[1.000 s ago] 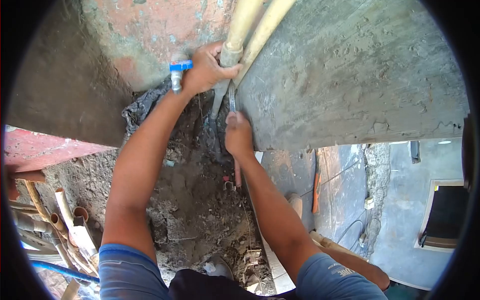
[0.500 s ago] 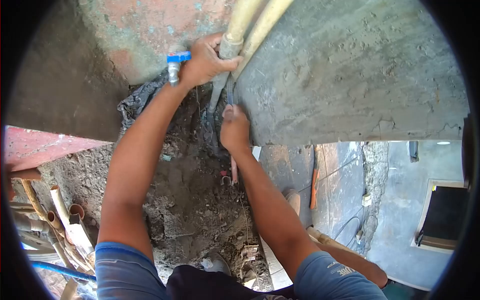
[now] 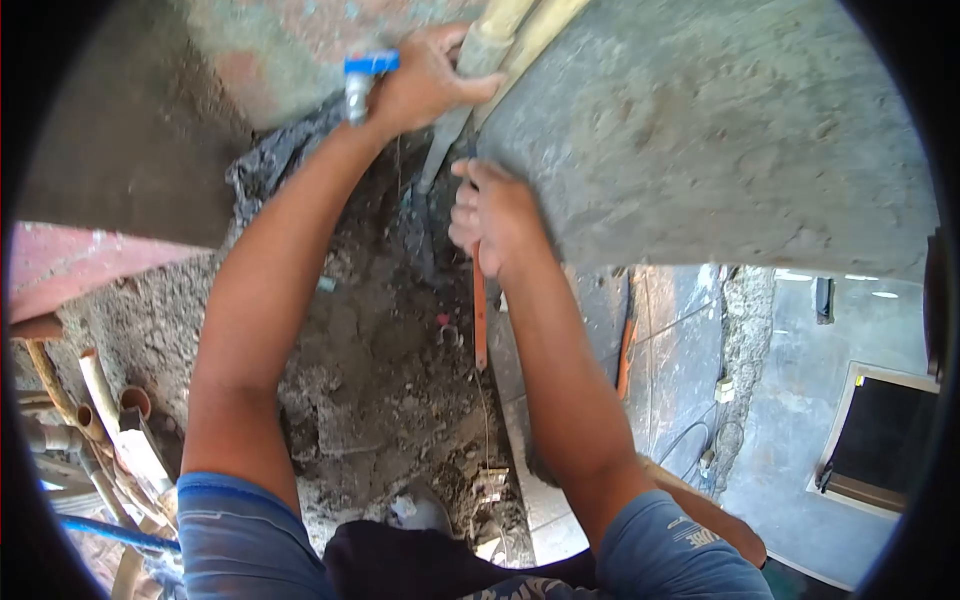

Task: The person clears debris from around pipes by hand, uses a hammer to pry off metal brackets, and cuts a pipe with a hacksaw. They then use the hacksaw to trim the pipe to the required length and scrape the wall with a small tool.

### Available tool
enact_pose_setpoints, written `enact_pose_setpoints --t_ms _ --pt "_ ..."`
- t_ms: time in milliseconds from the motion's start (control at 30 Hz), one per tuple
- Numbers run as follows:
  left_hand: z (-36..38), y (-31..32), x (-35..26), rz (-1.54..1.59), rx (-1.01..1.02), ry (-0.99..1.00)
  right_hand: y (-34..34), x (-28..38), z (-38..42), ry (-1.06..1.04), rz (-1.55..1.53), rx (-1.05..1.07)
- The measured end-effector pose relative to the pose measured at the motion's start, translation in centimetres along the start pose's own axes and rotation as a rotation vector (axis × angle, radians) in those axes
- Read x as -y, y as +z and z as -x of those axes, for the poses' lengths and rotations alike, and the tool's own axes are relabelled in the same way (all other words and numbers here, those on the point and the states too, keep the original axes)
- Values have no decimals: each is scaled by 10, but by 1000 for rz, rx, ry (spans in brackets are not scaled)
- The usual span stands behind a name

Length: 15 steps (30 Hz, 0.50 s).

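Observation:
My left hand [image 3: 425, 85] is wrapped around a grey pipe coupling [image 3: 480, 57] in the corner, its thumb across the front. Below it, a grey pipe [image 3: 443, 148] runs down into the dug soil. Beside that pipe, my right hand [image 3: 492, 215] is closed on a tool with a flat orange bar [image 3: 480, 320], which sticks out below the fist. The tool's upper part is mostly hidden by the fingers, and I cannot tell its kind. A blue-handled tap [image 3: 370, 64] stands just left of my left wrist.
A second yellowish pipe [image 3: 545, 40] lies against the grey wall [image 3: 700, 150] on the right. Crumpled black plastic [image 3: 280, 155] lies left of the pipes. Pipe pieces and sticks [image 3: 100, 400] are piled at lower left. Another person's arm [image 3: 710, 515] shows at lower right.
My right hand has moved up and slightly right, and more of the orange bar shows below it. My left hand stays on the coupling while the view has shifted.

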<state>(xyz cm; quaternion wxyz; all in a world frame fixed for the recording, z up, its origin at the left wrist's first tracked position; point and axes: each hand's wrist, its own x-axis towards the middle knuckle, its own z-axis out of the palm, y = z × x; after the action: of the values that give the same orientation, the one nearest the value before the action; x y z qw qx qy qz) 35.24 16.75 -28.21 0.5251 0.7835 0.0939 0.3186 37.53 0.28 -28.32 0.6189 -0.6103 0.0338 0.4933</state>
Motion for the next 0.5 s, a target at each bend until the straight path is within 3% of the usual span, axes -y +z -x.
enact_pose_setpoints --t_ms 67,133,200,267,300,400,433,467,500 --pt "4 10 19 53 -65 92 -13 -36 -30 -40 37 -8" --pt "-1 15 26 -135 -119 191 -38 -84 -79 -627 513 -150" --pt "-1 12 18 -281 -186 239 -19 -56 -50 -576 495 -166" --pt "3 11 13 -245 -116 148 -6 -7 9 -110 23 -6" --pt "6 11 10 -244 -111 150 -12 -8 5 -75 21 5" --pt "2 3 8 -200 -25 100 -21 -33 -16 -203 274 -49" --pt "1 3 14 -157 15 62 -34 -54 -38 -396 458 -108" --pt "-2 2 19 -116 54 31 -36 -61 -44 -405 453 -112" --pt "-4 1 25 -118 55 40 -35 -64 -46 -542 584 -197"
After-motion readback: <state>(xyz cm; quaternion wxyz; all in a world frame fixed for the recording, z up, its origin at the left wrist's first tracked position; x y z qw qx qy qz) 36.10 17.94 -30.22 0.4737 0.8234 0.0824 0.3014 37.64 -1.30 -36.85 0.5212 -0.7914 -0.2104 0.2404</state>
